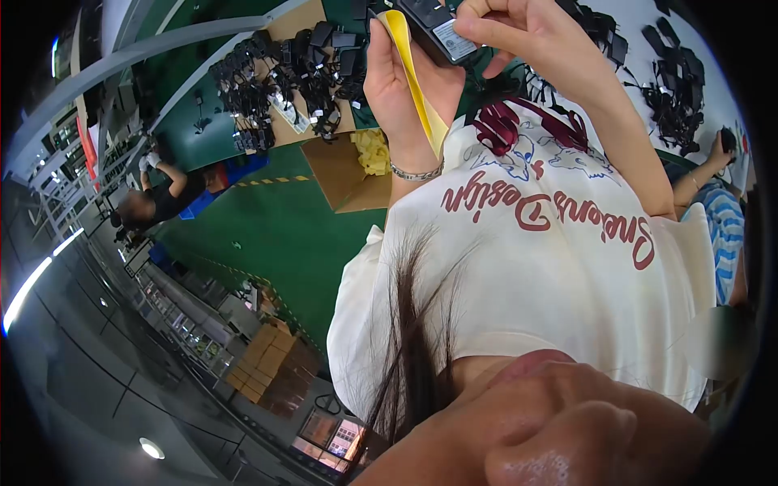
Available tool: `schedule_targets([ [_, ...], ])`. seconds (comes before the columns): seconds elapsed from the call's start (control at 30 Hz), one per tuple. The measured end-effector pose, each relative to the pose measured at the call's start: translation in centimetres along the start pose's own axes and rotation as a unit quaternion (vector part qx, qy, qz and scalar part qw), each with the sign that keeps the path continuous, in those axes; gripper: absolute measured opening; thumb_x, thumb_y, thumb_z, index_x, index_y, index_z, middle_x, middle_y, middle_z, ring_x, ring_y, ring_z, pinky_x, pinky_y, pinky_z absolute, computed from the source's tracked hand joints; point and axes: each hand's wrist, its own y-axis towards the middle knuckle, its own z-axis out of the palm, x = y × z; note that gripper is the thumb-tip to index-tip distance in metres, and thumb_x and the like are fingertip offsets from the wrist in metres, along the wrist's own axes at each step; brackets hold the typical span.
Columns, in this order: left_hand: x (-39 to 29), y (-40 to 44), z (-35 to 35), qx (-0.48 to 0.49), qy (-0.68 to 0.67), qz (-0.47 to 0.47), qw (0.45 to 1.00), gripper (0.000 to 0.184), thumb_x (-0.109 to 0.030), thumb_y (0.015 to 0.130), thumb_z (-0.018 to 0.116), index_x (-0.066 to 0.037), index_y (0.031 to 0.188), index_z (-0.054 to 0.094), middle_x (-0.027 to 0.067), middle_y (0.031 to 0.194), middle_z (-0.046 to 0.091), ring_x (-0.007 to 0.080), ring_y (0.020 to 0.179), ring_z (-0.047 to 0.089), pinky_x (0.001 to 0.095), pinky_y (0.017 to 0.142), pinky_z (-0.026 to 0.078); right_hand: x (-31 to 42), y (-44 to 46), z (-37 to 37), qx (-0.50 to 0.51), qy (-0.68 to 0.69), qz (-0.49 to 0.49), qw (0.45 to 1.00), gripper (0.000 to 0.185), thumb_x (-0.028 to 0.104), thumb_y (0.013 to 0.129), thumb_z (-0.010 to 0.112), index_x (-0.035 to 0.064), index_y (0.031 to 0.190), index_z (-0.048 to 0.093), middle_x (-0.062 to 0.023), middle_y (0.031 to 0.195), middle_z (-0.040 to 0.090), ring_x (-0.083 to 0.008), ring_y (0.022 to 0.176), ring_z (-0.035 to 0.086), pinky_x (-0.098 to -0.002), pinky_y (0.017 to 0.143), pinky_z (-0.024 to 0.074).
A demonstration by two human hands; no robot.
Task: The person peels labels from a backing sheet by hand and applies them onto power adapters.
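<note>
A black power adapter (425,28) with a white printed label (455,40) is at the top of the head view. My left hand (399,85), wearing a bracelet at the wrist, is closed around the adapter from the left. A yellow strip (403,50) curves down from the adapter's side across my left palm to the wrist. From the right, my right hand (519,28) has its fingers curled, with the thumb against the adapter beside the label. The adapter's far end is cut off by the frame's edge.
Many black adapters with cables (284,73) lie on cardboard on the green table (182,130); more adapters (677,85) lie at the right. Below the table edge, an open carton (324,174) holds yellow pieces (371,152). One person (174,190) works at left; another person's hand (721,150) shows at right.
</note>
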Motion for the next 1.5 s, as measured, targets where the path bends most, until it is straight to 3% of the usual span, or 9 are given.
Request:
schedule_targets([
  [0.33,0.3,-0.2,0.6,-0.062,0.043,0.012,0.997,0.036,-0.038,0.107,0.046,-0.006,0.113,0.062,0.0140,0.118,0.066,0.0223,0.108,0.064,0.0393,0.095,0.053,-0.2,0.4,0.1,-0.005,0.012,0.005,1.000,0.018,0.018,0.098,0.069,0.0007,0.099,0.067,-0.0023,0.093,0.066,-0.0082,0.079,0.063,-0.0236,0.064,0.0558],
  [1.5,0.3,0.3,-1.0,0.017,0.002,-0.002,1.000,0.036,-0.038,0.108,0.046,-0.006,0.116,0.062,0.0135,0.118,0.066,0.0223,0.109,0.064,0.0395,0.095,0.052,0.1,0.4,0.5,-0.005,0.003,0.013,1.000,0.015,0.017,0.099,0.068,0.0024,0.097,0.064,-0.0003,0.088,0.063,-0.0056,0.070,0.059,-0.0204,0.060,0.0531],
])
